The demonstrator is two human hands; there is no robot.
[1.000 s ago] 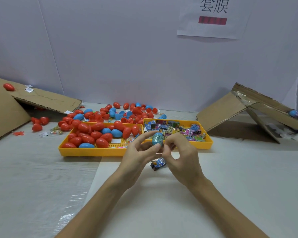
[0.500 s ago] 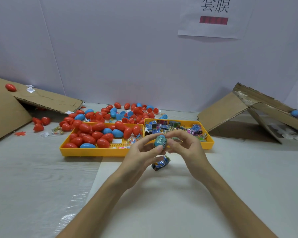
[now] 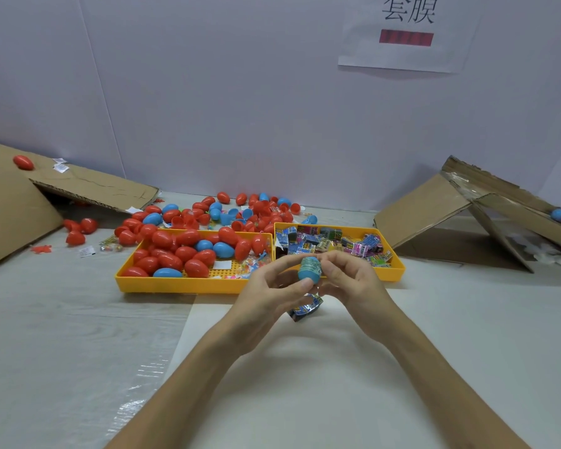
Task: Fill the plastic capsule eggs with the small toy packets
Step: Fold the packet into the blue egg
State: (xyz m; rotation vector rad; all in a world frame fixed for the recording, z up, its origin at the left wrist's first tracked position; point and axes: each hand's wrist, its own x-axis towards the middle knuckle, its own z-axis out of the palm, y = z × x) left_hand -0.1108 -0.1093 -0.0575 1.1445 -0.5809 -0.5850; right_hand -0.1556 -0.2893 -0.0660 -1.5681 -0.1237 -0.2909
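Since a second ago, beside the left hand pinching the blue plastic capsule egg, the right hand was brought up to grip it too, above the bench. Closing seems in hand; firm pressing is called for.

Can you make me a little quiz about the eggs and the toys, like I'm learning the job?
1. True or false: the left hand and the right hand both hold the blue capsule egg.
2. Where is the heap of printed toy packets?
A. on the cardboard
B. in the right yellow tray
C. stuck on the wall
3. Fill in: the loose packet under the hands lies on the ___.

Key: 1 true; 2 B; 3 table.
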